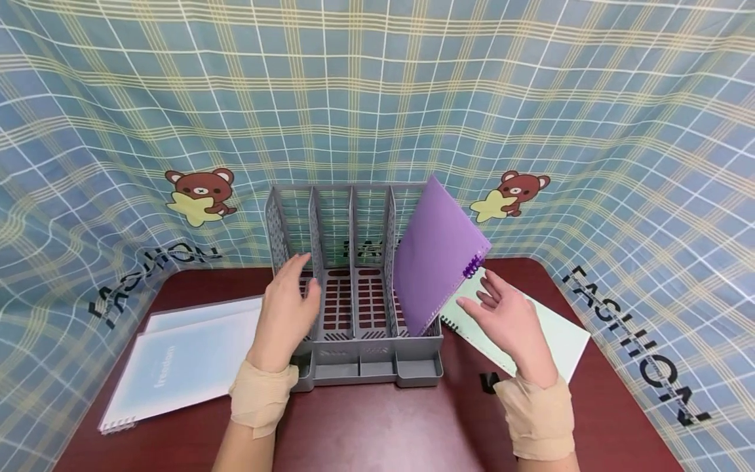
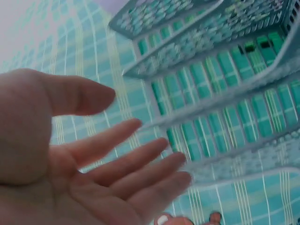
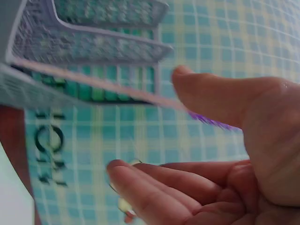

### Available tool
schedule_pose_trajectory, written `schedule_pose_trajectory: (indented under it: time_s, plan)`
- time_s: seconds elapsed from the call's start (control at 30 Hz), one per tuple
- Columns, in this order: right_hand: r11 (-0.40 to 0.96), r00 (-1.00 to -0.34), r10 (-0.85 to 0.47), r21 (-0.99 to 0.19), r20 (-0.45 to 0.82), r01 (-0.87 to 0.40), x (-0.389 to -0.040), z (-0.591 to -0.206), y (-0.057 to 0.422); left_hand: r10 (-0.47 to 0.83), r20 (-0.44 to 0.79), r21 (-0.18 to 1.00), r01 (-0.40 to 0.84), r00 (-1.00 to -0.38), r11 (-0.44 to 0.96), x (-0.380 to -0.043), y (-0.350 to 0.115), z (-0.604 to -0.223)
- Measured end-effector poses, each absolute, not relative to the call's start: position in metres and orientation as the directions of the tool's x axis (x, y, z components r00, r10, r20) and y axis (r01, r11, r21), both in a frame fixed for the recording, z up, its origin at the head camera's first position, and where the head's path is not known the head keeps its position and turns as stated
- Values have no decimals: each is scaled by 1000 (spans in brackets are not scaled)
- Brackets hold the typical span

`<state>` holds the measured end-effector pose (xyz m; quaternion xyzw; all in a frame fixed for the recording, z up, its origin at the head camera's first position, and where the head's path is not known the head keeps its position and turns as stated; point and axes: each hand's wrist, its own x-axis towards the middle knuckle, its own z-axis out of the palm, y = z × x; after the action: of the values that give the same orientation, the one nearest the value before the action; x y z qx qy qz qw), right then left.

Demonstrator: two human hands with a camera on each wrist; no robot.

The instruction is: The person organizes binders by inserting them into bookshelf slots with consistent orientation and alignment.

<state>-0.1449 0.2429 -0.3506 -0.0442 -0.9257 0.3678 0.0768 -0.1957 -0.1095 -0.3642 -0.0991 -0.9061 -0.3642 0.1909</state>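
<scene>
A purple spiral notebook (image 1: 439, 252) leans tilted in the rightmost slot of a grey file organizer (image 1: 354, 342), its coil on the upper right. Beside that coil is my right hand (image 1: 507, 314), thumb and fingers spread apart; in the right wrist view the notebook's edge (image 3: 98, 83) runs past the thumb, and I cannot tell whether they touch. My left hand (image 1: 289, 308) hovers over the organizer's left side, holding nothing, its fingers (image 2: 140, 161) extended in the left wrist view. The three other slots show no notebooks.
A light green spiral notebook (image 1: 554, 328) lies on the red-brown table (image 1: 366, 426) under my right hand. Two pale blue notebooks (image 1: 177, 367) overlap at the left. A small black object (image 1: 489, 382) lies near my right wrist. Plaid cloth (image 1: 366, 98) encloses the table's back and sides.
</scene>
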Motion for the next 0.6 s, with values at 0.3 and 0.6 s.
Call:
schedule_pose_trajectory:
  time_s: [0.3, 0.6]
  plan:
    - [842, -980, 160, -535, 118, 74, -132, -359, 289, 147, 746, 510, 698, -650, 502, -183, -30, -366]
    - [906, -996, 87, -413, -33, 93, -142, -412, 328, 449, 718, 371, 838, -532, 400, -156, 73, -400]
